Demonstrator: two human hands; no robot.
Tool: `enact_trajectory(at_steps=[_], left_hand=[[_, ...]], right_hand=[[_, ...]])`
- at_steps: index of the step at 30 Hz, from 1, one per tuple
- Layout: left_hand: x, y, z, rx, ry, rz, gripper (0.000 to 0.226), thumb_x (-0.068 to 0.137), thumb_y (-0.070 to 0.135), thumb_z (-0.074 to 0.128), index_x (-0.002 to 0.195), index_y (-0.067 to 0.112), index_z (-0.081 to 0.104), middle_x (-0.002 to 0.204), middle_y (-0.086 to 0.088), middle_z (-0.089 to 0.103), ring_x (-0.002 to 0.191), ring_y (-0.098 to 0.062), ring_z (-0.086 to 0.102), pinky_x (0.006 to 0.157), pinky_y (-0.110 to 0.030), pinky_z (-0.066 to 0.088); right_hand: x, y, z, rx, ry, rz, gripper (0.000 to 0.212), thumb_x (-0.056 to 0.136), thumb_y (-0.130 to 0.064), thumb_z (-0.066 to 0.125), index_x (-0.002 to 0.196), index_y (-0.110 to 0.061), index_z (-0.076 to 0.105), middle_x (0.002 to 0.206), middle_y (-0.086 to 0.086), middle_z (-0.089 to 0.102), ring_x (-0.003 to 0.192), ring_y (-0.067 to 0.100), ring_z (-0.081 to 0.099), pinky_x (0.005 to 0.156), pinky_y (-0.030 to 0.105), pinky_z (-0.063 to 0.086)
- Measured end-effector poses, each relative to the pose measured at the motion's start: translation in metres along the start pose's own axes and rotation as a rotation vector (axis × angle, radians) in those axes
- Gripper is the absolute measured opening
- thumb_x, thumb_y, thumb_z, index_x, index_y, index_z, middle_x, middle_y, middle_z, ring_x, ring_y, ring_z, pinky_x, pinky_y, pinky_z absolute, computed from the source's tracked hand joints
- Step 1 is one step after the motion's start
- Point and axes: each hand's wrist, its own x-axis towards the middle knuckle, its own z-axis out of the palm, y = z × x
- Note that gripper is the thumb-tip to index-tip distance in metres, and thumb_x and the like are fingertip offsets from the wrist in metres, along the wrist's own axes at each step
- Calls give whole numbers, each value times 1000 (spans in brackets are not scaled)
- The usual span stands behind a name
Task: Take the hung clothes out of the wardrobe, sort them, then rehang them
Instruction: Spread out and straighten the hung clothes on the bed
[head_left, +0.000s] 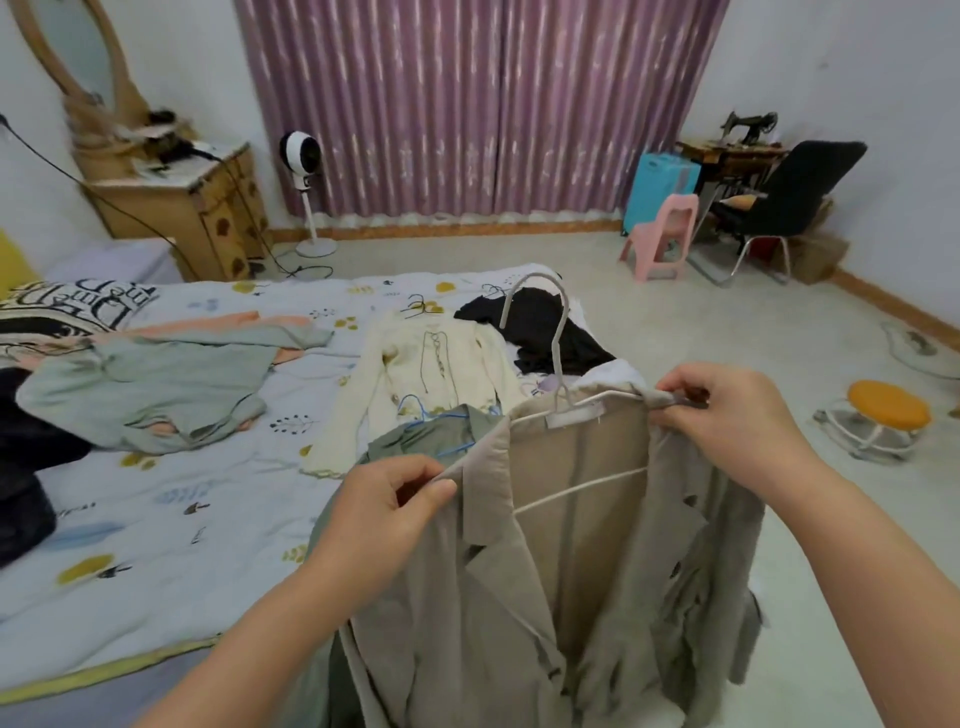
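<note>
Beige jacket (571, 545) held up over bed (208, 519) edge, on white hanger (576, 415). Left hand (384, 514) pinching left lapel, right hand (727, 415) pinching right shoulder. Hanger bar runs hand-to-hand, hook pointing away, right hand nearer it.

Spread across the bed (156, 519): a shirt (150, 384) toward the left edge, a cardigan (415, 374) near the right edge, a jacket (571, 545) on a hanger (561, 364) held over the right corner.
</note>
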Motion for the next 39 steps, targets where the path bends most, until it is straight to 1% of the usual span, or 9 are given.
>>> enact_trajectory(at_steps=[3,9,12,15,19,25,31,35,39], left_hand=[[30,-8,-5,-37,75,-32,20,85,8,63,66,13,66,66,-8,62,60,-11,50,57,-19,36],[121,-67,-19,-66,169,-80,16,84,6,63,69,10,68,71,-5,68,67,-10,57,63,-16,41],[180,-110,-21,-129,142,-148,20,85,4,61,68,11,67,71,2,67,66,-4,55,63,-12,40],[235,-162,-14,-132,128,-226,21,86,3,60,66,8,65,68,-3,65,65,-6,52,64,-20,39],[297,-237,6,-62,120,-308,29,86,5,60,61,20,62,67,1,64,66,-8,54,66,-27,40],[367,-345,48,42,53,-384,24,86,9,60,64,17,63,71,-1,66,70,-13,58,65,-25,41],[405,-459,97,161,-12,-504,29,89,16,58,61,22,57,69,-3,63,70,-20,55,61,-24,38],[407,-498,128,353,-106,-535,18,94,21,49,90,12,63,93,-8,64,92,-28,58,74,-32,39],[374,-511,151,581,-89,-315,53,83,34,42,126,5,50,123,-16,56,116,-30,46,98,-37,33]], right_hand=[[38,-7,18,20,-8,-26,9,75,-10,74,77,-17,69,71,5,64,73,24,56,62,31,40],[134,-17,86,18,12,-22,5,77,-12,72,81,-15,69,63,-10,55,65,15,50,58,28,35],[186,-13,133,-16,12,2,4,80,-16,69,83,-18,69,67,-9,56,80,21,53,65,29,37],[234,-1,193,-118,-32,32,18,87,-21,61,103,-18,66,95,1,63,103,25,49,81,32,40],[273,26,278,-179,-95,110,50,91,-23,56,138,-13,41,139,8,43,130,25,35,106,32,28],[283,86,394,-323,-405,231,69,92,-35,52,149,-20,15,153,10,19,140,26,23,111,31,25],[293,141,492,-337,-635,392,72,96,-39,41,150,-25,-4,159,5,-6,146,27,2,117,43,17],[299,171,539,-278,-700,444,73,97,-42,37,150,-22,-9,158,4,-13,146,30,-5,118,46,11],[290,186,566,-244,-702,487,76,96,-49,33,148,-22,-17,156,4,-21,145,31,-13,117,47,2]])
